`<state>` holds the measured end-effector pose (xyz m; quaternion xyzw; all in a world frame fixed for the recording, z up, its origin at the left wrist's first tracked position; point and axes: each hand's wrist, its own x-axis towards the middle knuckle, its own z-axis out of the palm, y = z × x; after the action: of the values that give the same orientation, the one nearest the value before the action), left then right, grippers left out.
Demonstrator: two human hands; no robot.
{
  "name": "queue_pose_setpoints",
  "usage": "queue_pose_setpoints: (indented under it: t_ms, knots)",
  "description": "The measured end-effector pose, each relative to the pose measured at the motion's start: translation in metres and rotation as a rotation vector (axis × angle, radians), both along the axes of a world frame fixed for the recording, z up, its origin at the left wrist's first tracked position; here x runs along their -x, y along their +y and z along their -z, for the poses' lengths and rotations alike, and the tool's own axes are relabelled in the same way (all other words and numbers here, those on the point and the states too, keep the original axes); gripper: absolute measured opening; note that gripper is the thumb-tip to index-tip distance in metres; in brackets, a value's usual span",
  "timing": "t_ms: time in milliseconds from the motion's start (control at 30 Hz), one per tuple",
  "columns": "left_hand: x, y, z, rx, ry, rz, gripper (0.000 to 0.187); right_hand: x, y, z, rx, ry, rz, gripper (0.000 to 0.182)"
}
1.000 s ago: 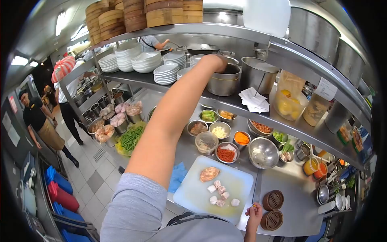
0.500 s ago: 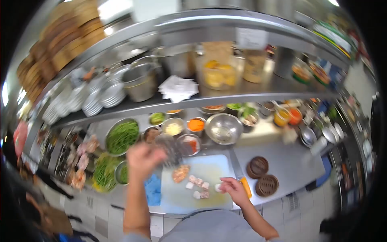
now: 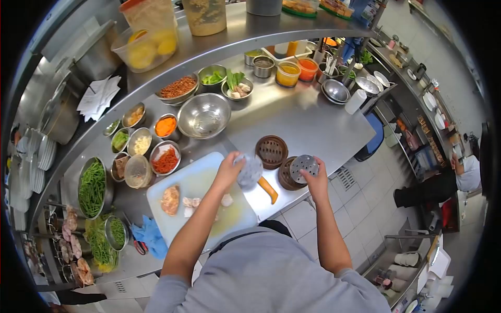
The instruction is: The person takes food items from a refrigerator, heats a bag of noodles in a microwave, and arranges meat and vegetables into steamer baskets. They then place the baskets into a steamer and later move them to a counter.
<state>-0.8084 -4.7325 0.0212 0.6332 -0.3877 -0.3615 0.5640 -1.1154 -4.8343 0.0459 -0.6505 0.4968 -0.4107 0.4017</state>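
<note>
My left hand [image 3: 228,171] grips a round, perforated grey steamer liner [image 3: 251,170], blurred, over the right edge of the cutting board [image 3: 229,227]. A similar perforated disc, a second steamer liner [image 3: 301,166], is pinched in my right hand [image 3: 318,182]. It overlaps one small round brown steamer basket [image 3: 287,178] and hides part of it. Another steamer basket [image 3: 271,150] sits just behind, between the hands. Beside them lies an orange-yellow handle [image 3: 268,191]. On the board are a reddish piece of meat [image 3: 170,200] and several pale pieces [image 3: 189,211], partly behind my left forearm.
Several metal bowls stand behind the board, among them a large bowl [image 3: 204,116], shredded carrot [image 3: 165,159] and green beans [image 3: 92,187]. A steel shelf [image 3: 235,41] runs overhead. Blue cloth [image 3: 150,237] lies left of the board. A person [image 3: 438,180] stands far right.
The view has swung to the right. My left hand has come from the bowls across to the baskets with a liner. My right hand has risen from the board's edge and now holds a liner.
</note>
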Motion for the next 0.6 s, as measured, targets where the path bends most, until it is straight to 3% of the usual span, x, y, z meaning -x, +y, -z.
queue_pose_setpoints:
  t_ms: [67,133,167,200,233,300,433,500,600]
  knots:
    - [0.007,-0.055,-0.001,-0.006,0.008,0.005,0.034,0.013,-0.009,0.002,-0.116,-0.054,0.008,0.068]
    - [0.016,-0.093,-0.005,-0.066,0.049,0.03,0.038,0.018,-0.015,0.021,-0.068,0.035,-0.019,0.068]
    - [0.015,-0.105,-0.004,-0.17,-0.174,0.051,0.038,0.015,-0.019,0.036,-0.026,0.108,-0.052,0.068]
    - [0.016,-0.111,-0.005,-0.275,-0.396,0.072,0.039,0.012,-0.022,0.041,0.167,0.363,-0.094,0.069]
    - [0.021,-0.109,-0.003,-0.277,-0.394,0.064,0.039,0.013,-0.021,0.045,0.168,0.362,-0.102,0.069]
    - [0.031,-0.099,0.007,-0.16,-0.825,-0.045,0.045,0.018,-0.015,0.053,0.243,0.487,-0.031,0.064]
    - [0.044,-0.093,0.022,0.096,-1.159,0.112,0.036,0.019,-0.02,0.066,0.292,0.419,-0.064,0.067]
    - [0.052,-0.087,0.039,-0.045,-1.334,0.289,0.029,0.022,-0.02,0.065,0.36,0.401,-0.089,0.061]
    - [0.057,-0.051,0.014,0.08,-1.122,0.173,0.031,0.009,-0.025,0.058,0.434,0.347,-0.101,0.054]
